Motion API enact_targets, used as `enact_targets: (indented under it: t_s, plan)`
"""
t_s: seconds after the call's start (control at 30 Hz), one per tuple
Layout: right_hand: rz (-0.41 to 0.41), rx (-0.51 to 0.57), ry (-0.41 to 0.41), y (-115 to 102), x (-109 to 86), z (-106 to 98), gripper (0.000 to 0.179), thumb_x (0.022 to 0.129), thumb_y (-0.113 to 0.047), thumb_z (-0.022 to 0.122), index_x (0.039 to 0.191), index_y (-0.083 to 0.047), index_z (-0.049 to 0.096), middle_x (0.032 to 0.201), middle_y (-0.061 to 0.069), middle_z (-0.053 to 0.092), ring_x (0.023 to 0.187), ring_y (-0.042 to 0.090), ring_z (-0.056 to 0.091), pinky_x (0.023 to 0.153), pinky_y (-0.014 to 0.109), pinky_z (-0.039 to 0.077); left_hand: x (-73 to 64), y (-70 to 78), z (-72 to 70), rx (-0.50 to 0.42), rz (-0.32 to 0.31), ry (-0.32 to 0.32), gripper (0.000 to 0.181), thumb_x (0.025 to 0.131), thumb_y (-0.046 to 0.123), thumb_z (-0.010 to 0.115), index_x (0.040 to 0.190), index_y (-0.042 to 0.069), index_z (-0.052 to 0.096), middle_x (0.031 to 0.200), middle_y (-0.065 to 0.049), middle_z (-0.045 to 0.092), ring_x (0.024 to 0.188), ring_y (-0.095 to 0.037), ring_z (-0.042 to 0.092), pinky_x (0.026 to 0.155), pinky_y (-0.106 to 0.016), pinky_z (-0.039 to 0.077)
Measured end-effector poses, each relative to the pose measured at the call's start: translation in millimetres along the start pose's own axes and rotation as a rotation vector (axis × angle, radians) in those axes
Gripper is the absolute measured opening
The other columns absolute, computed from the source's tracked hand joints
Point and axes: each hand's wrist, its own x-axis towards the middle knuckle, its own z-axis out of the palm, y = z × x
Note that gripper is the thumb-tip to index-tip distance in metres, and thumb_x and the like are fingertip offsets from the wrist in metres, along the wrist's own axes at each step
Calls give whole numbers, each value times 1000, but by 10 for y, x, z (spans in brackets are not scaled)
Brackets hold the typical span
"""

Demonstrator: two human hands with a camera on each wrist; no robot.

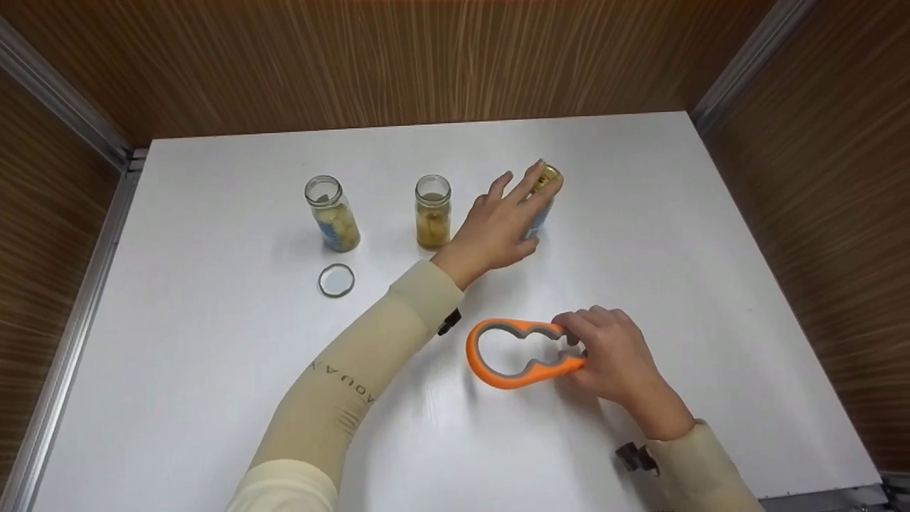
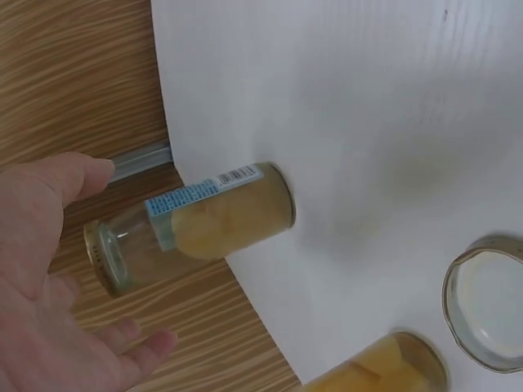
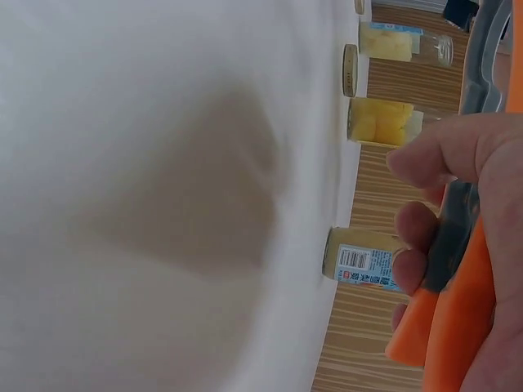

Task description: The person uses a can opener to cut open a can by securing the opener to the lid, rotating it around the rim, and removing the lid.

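My left hand (image 1: 495,226) reaches over the right-hand glass jar (image 1: 539,219), which stands upright with its gold lid (image 2: 102,257) on. In the left wrist view the fingers and thumb are spread around the lid end, with a gap visible. That jar has a blue label and pale pieces inside. My right hand (image 1: 617,354) grips the handles of an orange jar opener (image 1: 490,380) with grey toothed inner edges, held above the table. The opener's loop points left, around nothing.
Two lidless jars stand upright at the back: a left jar (image 1: 341,227) and a middle jar (image 1: 432,224). A loose lid (image 1: 336,280) lies in front of the left one. Another lid (image 3: 350,70) lies near the middle jar. Wooden panels (image 1: 426,64) enclose the white table (image 1: 178,341).
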Motion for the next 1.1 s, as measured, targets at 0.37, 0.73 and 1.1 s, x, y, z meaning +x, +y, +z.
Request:
enact_targets:
  t_s: [0.37, 0.73, 1.1]
  plan:
    - [-4, 0, 21, 39, -6, -13, 32, 64, -12, 71, 94, -23, 67, 68, -12, 54, 64, 9, 43, 62, 30, 38, 64, -34, 100, 5, 9, 11, 86, 93, 29, 66, 161, 31, 14, 167, 4, 11, 138, -34, 38, 101, -48, 48]
    - [11, -5, 1, 42, 8, -55, 30, 67, -14, 71, 95, -24, 68, 69, -12, 56, 65, 10, 45, 63, 30, 40, 87, -46, 125, -60, 15, 146, 58, 93, 22, 65, 145, 23, 40, 155, -6, 26, 133, -30, 41, 96, -39, 51]
    - [-6, -14, 28, 99, 17, -85, 31, 65, -10, 69, 94, -22, 67, 68, -10, 57, 64, 9, 44, 62, 31, 39, -34, -128, 251, -389, 23, 104, 45, 98, 29, 63, 136, 23, 40, 145, -2, 45, 133, -16, 47, 109, -35, 41]
